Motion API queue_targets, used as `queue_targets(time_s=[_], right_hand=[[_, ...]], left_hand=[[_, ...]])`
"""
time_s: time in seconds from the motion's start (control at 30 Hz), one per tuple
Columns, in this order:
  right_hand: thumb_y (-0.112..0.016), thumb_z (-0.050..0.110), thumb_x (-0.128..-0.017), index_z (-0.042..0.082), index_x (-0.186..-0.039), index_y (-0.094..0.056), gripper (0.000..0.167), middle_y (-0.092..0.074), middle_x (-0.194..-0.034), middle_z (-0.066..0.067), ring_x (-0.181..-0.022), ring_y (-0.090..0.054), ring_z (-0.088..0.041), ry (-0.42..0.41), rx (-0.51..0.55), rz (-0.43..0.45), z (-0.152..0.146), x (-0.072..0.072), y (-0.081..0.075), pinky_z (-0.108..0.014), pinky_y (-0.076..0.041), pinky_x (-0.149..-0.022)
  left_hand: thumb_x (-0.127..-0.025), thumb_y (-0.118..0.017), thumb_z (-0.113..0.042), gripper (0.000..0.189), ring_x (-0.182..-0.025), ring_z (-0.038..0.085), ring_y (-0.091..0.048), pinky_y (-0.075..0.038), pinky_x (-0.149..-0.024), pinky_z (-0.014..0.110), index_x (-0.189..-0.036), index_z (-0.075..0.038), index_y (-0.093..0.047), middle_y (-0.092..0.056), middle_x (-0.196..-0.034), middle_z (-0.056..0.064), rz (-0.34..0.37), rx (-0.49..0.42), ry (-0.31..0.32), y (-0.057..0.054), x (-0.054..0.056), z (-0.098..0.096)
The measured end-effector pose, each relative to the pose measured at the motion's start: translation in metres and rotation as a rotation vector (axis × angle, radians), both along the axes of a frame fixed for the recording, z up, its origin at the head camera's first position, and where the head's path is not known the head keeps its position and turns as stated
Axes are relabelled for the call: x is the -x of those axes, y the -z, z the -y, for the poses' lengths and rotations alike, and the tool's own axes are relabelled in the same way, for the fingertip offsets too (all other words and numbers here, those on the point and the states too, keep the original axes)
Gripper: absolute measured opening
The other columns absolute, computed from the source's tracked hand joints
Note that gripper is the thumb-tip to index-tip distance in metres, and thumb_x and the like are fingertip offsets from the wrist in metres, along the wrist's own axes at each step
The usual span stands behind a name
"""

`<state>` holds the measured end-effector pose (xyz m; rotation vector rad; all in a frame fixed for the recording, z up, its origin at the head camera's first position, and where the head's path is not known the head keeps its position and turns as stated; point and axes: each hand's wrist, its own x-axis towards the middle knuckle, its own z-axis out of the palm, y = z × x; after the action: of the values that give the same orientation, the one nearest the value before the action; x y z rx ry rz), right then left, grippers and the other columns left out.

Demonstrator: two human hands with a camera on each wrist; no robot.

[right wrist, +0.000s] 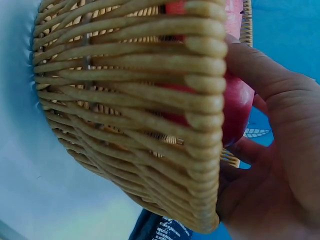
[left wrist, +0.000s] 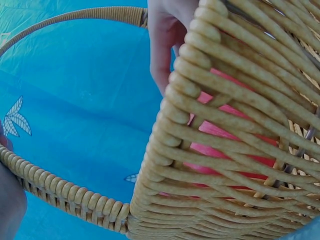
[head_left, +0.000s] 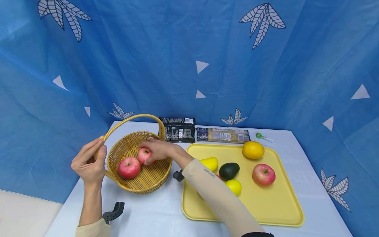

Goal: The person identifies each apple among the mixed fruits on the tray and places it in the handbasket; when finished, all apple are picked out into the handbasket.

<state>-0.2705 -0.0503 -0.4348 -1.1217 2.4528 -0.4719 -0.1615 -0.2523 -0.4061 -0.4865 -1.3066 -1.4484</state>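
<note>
A woven wicker basket (head_left: pixel 151 177) stands on the left part of the table, tilted slightly. My left hand (head_left: pixel 90 163) grips its arched handle (head_left: pixel 142 116) on the left side; in the left wrist view, only part of that hand (left wrist: pixel 9 200) shows at the edge. Inside the basket, my right hand (head_left: pixel 160 149) holds a red apple (head_left: pixel 143 155) between thumb and fingers. Another red apple (head_left: pixel 129 168) lies beside it on the basket floor. From the right wrist view, the thumb and fingers of the right hand (right wrist: pixel 285 135) are around the apple (right wrist: pixel 237 105) behind the rim.
Right of the basket lies a yellow tray (head_left: pixel 275 212) holding an apple (head_left: pixel 264 174), an avocado (head_left: pixel 229 171), a lemon (head_left: pixel 234 187) and other yellow fruit (head_left: pixel 253 150), partly under my right forearm. Black packets (head_left: pixel 179 133), a clear-fronted packet (head_left: pixel 222 135) and a green lollipop (head_left: pixel 259 135) line the back.
</note>
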Motion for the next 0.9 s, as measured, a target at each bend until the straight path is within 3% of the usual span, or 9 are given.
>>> queue_targets(time_s=[0.47,0.9], right_hand=[[-0.078,0.043,-0.085,0.034,-0.146,-0.043,0.071,-0.045,-0.145,0.001,-0.128,-0.046,-0.011,0.012,-0.028,0.015,0.0068,-0.0017,0.0046,-0.027,-0.044,-0.102],[-0.069,0.048,-0.092,0.034,-0.153,-0.038,0.069,-0.038,-0.156,0.000,-0.142,-0.036,-0.013,0.012,-0.017,0.039,0.0076,-0.0030,0.0027,-0.031,-0.041,-0.110]], left_hand=[[-0.074,-0.070,0.016,0.017,-0.069,0.010,-0.068,-0.049,-0.059,0.009,-0.089,0.026,-0.067,-0.074,-0.099,0.027,-0.020,-0.009,0.008,0.0011,-0.0001,-0.0009],[-0.074,-0.069,0.017,0.017,-0.079,0.015,-0.073,-0.054,-0.066,0.012,-0.088,0.026,-0.068,-0.074,-0.098,0.027,-0.024,-0.019,0.005,-0.0021,-0.0001,-0.0015]])
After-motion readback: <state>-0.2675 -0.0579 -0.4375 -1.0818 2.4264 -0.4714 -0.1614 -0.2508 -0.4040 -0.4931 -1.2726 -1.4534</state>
